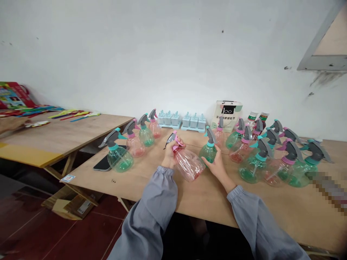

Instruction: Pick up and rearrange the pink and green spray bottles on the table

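My left hand [171, 153] is closed around the neck of a pink spray bottle [189, 164]. That bottle is tilted, its clear pink body pointing down and right above the table. A green spray bottle [208, 150] with a grey and turquoise head stands just to the right. My right hand [219, 164] grips its side, thumb in front and fingers along the right. Left of my hands, several pink and green spray bottles stand in a slanting row, the nearest a green one [120, 159]. On the right, more stand close together, among them a pink one [279, 171].
Light-blue popsicle moulds [193, 122] and a white box [226, 112] stand along the wall. A dark phone [102, 164] lies near the left edge of the wooden table [151, 180]. Another person's hand [12, 124] is over the left table, near colourful strips [76, 115].
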### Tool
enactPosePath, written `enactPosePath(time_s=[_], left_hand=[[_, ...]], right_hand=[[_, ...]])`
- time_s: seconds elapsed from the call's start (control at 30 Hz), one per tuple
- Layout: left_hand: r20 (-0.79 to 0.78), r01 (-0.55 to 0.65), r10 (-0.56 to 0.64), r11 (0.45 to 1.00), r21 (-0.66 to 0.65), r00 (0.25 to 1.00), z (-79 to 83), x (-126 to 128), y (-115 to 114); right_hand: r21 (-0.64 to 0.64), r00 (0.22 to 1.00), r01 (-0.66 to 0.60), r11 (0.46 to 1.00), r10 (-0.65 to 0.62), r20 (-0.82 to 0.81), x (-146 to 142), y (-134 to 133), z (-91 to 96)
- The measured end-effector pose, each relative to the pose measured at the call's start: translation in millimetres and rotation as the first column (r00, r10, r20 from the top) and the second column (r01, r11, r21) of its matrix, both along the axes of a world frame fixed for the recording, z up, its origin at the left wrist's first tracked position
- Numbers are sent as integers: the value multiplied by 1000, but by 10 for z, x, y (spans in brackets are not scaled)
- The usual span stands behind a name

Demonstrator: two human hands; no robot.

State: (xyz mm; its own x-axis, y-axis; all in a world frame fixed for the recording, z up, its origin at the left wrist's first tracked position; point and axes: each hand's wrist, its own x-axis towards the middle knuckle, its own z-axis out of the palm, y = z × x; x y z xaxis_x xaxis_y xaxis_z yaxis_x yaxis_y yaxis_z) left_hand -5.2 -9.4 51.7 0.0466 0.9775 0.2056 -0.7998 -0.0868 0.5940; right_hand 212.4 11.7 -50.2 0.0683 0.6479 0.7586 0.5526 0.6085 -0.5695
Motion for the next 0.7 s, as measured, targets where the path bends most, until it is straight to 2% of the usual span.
enactPosePath(time_s=[0.2,0.4,0.7], left_hand=[[-99,11,-15,999,-46,995,42,1,-53],[-55,15,-16,1000,-8,998,18,26,-42],[-220,-56,44,997,-52,975,-36,17,2]], right_hand=[[-8,1000,-18,1000,18,19,20,-10,13],[-12,999,-36,999,36,22,20,-29,35],[13,999,-45,999,45,23,11,-27,36]])
